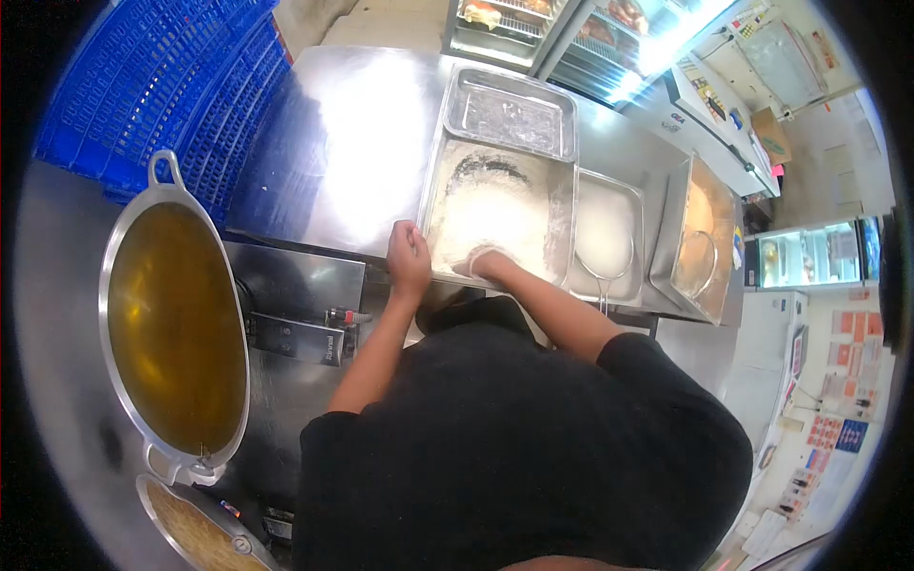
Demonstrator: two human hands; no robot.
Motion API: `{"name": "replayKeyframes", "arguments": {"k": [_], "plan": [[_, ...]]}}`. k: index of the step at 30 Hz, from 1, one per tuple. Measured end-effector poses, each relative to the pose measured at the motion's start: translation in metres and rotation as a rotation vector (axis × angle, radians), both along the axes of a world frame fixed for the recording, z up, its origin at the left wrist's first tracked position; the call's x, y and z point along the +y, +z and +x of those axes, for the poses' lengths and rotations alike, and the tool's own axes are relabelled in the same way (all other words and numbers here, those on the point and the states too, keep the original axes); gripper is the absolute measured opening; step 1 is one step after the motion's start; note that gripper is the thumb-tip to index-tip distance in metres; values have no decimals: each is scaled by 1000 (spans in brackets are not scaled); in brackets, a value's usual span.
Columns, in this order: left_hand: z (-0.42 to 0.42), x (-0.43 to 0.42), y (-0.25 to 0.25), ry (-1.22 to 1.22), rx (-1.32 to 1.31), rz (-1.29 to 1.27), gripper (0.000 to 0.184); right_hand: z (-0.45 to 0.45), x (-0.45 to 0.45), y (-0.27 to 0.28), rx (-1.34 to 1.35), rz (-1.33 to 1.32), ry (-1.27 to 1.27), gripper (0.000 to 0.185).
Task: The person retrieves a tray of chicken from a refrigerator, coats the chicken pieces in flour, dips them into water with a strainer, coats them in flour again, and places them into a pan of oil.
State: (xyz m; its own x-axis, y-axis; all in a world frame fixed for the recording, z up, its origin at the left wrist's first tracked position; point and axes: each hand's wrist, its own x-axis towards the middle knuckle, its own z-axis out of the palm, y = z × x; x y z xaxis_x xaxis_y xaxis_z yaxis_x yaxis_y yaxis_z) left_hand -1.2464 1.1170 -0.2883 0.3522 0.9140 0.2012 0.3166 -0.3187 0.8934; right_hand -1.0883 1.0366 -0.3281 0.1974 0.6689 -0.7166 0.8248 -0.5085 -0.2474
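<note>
A deep metal tray (564, 224) of white flour (490, 209) stands at the counter's near edge. My left hand (407, 257) is at its left side, fingers curled closed against the rim. Inside the tray's near end, my right hand (487, 263) reaches down into the flour, which hides its fingers. Behind the flour sits a shallower metal tray (509, 114) with a floury bottom. To the right, a wire strainer (604, 255) rests over another metal tray (636, 214) holding pale contents.
A large wok (116, 276) of oil (176, 324) stands at left beside blue plastic crates (143, 90). A second pan (195, 528) is below it. At right, a metal bin (681, 205) holds orange-brown contents and another strainer (700, 262). Glass-door fridges (609, 43) stand behind the counter.
</note>
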Motion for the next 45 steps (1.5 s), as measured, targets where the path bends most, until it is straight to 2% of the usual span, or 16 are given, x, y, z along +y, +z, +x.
{"name": "replayKeyframes", "arguments": {"k": [5, 8, 11, 17, 18, 20, 21, 23, 25, 27, 30, 33, 36, 39, 42, 45], "plan": [[1, 0, 2, 32, -13, 35, 13, 8, 4, 28, -13, -2, -18, 58], [-2, 2, 1, 9, 11, 8, 12, 39, -7, 16, 141, 67, -229, 73], [-1, 2, 1, 19, -17, 34, 12, 58, -19, 63, 320, 344, -563, 90], [-1, -1, 7, 11, -9, -25, 14, 137, -4, -15, -72, 411, -253, 106], [-2, -2, 5, 4, -3, -14, 14, 115, 10, 19, -135, 115, -352, 111], [-2, 1, -1, -11, -3, 28, 14, 86, 18, 3, -280, 152, -232, 110], [-2, 1, 1, -11, 6, 39, 14, 86, 29, -62, -338, 137, -222, 105], [-2, 0, 2, -4, 40, 58, 16, 50, 30, -23, -352, 68, 116, 97], [0, -1, -1, 5, -11, 77, 16, 14, 25, 37, -241, 78, -31, 90], [-2, -2, 7, -9, 16, 26, 17, 25, 10, -54, -313, 417, -27, 84], [-3, -2, 0, -3, 14, 23, 18, 48, -2, -15, -54, 363, -76, 83], [-3, -3, 5, -3, 32, -17, 18, 98, -11, -21, 545, 252, -329, 91], [-3, -1, 1, -6, 24, -15, 17, 91, -20, 74, 432, 247, -539, 85], [-2, -2, 0, 1, 24, 3, 15, 113, -21, 34, 200, 619, -312, 88], [-2, -2, 4, -1, 27, -4, 14, 130, -25, 40, 153, 579, -240, 89], [-1, -2, -2, 9, -18, 40, 13, 148, -27, 33, 129, 64, -252, 96]]}}
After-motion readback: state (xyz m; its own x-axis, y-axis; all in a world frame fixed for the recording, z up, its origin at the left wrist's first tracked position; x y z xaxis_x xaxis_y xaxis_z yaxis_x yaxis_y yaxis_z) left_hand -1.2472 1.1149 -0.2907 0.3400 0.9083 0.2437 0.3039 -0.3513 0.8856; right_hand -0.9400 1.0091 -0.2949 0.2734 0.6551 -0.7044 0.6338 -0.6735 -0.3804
